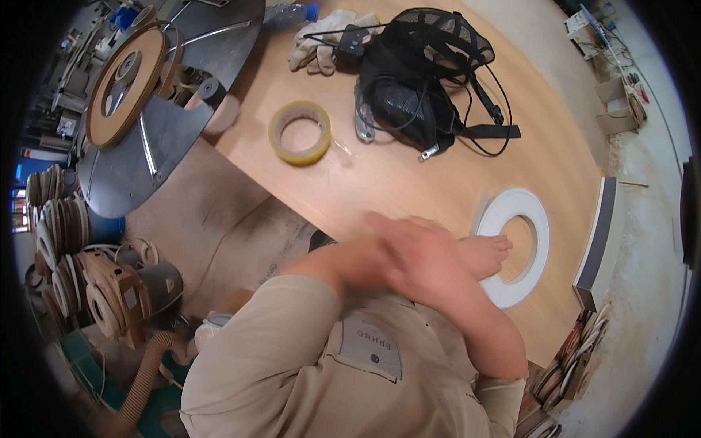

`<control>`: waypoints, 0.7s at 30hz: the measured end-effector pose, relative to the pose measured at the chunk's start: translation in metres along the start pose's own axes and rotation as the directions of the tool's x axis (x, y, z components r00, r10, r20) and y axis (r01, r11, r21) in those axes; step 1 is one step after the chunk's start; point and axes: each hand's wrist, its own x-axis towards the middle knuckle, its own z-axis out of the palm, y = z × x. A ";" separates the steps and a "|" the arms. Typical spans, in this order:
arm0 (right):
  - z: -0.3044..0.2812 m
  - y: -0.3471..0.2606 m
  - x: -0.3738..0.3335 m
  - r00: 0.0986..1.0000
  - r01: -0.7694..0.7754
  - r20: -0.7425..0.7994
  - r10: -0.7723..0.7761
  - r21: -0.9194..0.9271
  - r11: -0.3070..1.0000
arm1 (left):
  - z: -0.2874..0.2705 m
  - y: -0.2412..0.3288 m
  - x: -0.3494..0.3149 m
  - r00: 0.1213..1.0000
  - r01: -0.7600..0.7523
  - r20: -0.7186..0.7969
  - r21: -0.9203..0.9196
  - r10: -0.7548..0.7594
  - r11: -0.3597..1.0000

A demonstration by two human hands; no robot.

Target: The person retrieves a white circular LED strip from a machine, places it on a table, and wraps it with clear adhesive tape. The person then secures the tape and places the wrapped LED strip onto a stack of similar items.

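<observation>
My forearms cross in front of my body at the table's near edge. My left hand (482, 255) reaches to the right, its fingers out over the left rim of a flat white ring-shaped roll (537, 252); nothing shows in it. Whether the fingers touch the ring is unclear. Lying across my left forearm and wrist is my right hand (412, 248), smeared by motion, so its fingers cannot be made out. Farther left on the table lies a roll of clear yellowish tape (318, 151), with a loose transparent scrap (344, 151) beside it.
A black mesh-and-strap bundle (409, 91) with cables lies at the back, near a silver folding tool (363, 120) and whitish gloves (314, 51). Round metal plate (193, 124) with a brown ring overhangs the left. A grey-edged panel (595, 244) stands at the right edge.
</observation>
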 end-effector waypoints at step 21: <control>-0.030 -0.026 -0.048 0.719 -0.556 -0.492 0.491 0.015 0.831 | -0.014 0.006 -0.002 0.987 0.120 0.134 -0.279 -0.085 0.953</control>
